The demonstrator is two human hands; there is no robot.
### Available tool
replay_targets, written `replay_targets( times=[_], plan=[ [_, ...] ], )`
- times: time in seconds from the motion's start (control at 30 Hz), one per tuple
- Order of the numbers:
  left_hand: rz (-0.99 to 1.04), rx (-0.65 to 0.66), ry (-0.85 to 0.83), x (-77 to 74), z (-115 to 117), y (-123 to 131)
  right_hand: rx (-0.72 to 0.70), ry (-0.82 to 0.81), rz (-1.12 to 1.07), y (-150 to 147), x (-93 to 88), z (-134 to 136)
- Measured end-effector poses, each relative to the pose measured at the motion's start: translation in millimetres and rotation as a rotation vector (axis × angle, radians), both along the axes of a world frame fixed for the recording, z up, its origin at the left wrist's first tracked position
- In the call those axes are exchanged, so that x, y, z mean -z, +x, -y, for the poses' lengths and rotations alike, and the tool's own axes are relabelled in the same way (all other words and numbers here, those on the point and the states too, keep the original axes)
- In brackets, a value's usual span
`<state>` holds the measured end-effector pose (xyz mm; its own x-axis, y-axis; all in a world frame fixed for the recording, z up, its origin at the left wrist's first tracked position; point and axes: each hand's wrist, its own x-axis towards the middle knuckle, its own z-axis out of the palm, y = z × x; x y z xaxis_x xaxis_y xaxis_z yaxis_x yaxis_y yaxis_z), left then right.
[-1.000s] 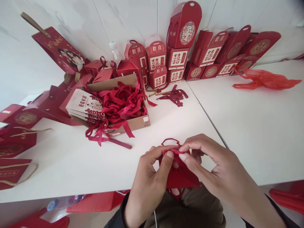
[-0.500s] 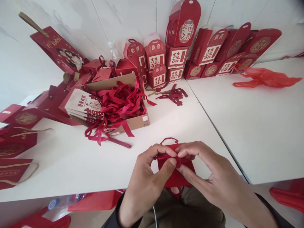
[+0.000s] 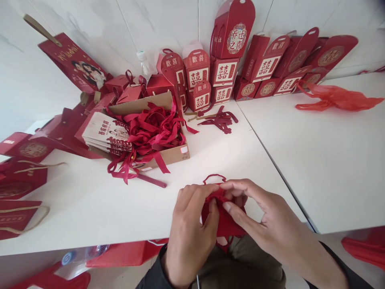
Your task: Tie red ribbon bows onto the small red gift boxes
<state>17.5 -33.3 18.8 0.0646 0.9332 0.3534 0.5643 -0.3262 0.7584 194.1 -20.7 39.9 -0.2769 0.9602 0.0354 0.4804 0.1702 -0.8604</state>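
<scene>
A small red gift bag (image 3: 224,220) with a thin cord handle rests at the near edge of the white table (image 3: 90,208). My left hand (image 3: 188,228) grips its left side, fingers curled over the top edge. My right hand (image 3: 264,220) pinches the bag's top from the right, thumb and forefinger closed on the red material. Both hands meet over the bag's mouth. The lower part of the bag hangs past the table edge over my lap.
An open cardboard box (image 3: 168,154) full of red ribbons (image 3: 150,130) and a stack of printed cards (image 3: 106,134) stands ahead left. Red gift boxes (image 3: 222,74) line the back wall. Flat red bags (image 3: 21,176) lie at the far left, a red plastic bag (image 3: 337,98) at the right.
My left hand has turned inward, its fingers curling further over the bag's top. My right hand's pinch has shifted slightly lower on the bag. The bag sits about where it was.
</scene>
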Motion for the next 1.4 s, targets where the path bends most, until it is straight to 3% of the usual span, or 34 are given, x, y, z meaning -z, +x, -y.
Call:
replay_targets(
  times=[0.17, 0.37, 0.53, 0.73, 0.93, 1.03, 1.4],
  plan=[
    [-0.046, -0.014, 0.223, 9.2, 4.0, 3.7, -0.032, -0.165, -0.079, 2.1, -2.6, -4.9],
    [-0.046, -0.032, 0.293, 12.2, 7.0, 3.4, -0.139, -0.107, -0.002, 3.4, -4.9, -9.9],
    [-0.051, -0.088, 0.218, 10.7, 10.7, 1.8, -0.05, -0.124, 0.029, 2.6, -9.7, -7.0],
    [0.115, -0.025, 0.035, 4.7, 22.5, -3.5, 0.036, -0.042, 0.045, 3.9, -6.5, -4.8],
    [0.145, -0.176, -0.161, -0.5, 23.7, -0.7, 0.047, -0.005, 0.049, 4.2, -4.7, -4.2],
    [0.119, -0.192, -0.236, -4.6, 21.6, 0.8, 0.051, 0.003, 0.056, 3.9, -4.6, -4.9],
    [0.135, -0.142, -0.196, -5.0, 17.9, -3.7, 0.066, 0.043, 0.089, 2.5, -7.6, -7.8]
  ],
)
